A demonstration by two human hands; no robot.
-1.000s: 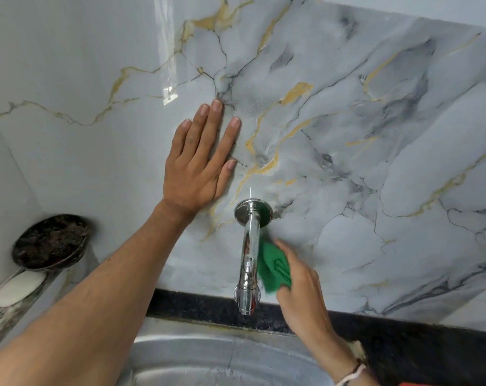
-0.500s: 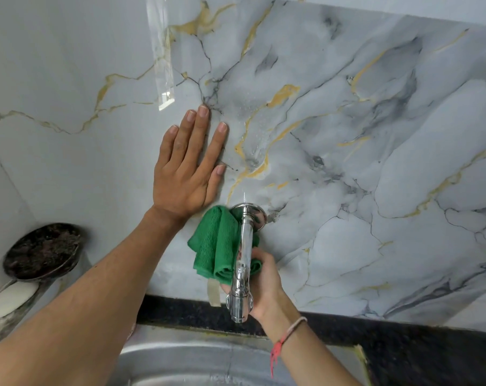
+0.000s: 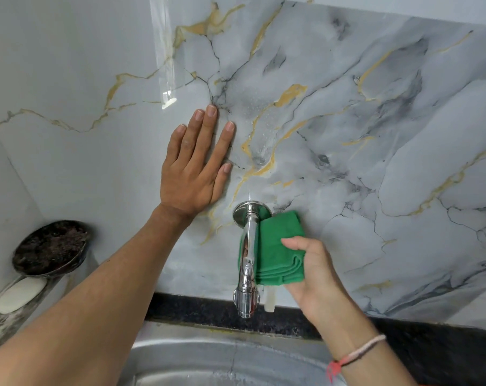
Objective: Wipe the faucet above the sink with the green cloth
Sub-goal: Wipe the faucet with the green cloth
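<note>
A chrome faucet (image 3: pixel 247 263) juts from the marble wall and hangs over the steel sink (image 3: pixel 222 360). My right hand (image 3: pixel 314 277) grips the folded green cloth (image 3: pixel 281 252) and presses it against the faucet's right side, just below the round wall flange. A little green shows past the spout's left edge. My left hand (image 3: pixel 194 168) lies flat on the wall, fingers spread, up and to the left of the faucet, holding nothing.
A dark round dish (image 3: pixel 51 247) and a white soap bar (image 3: pixel 20 295) sit on a small corner shelf at the left. A black stone ledge (image 3: pixel 420 346) runs along the wall behind the sink.
The green cloth has swung from the faucet's left side round to its right side, with my right hand now beside the spout. My left hand has stayed flat on the wall.
</note>
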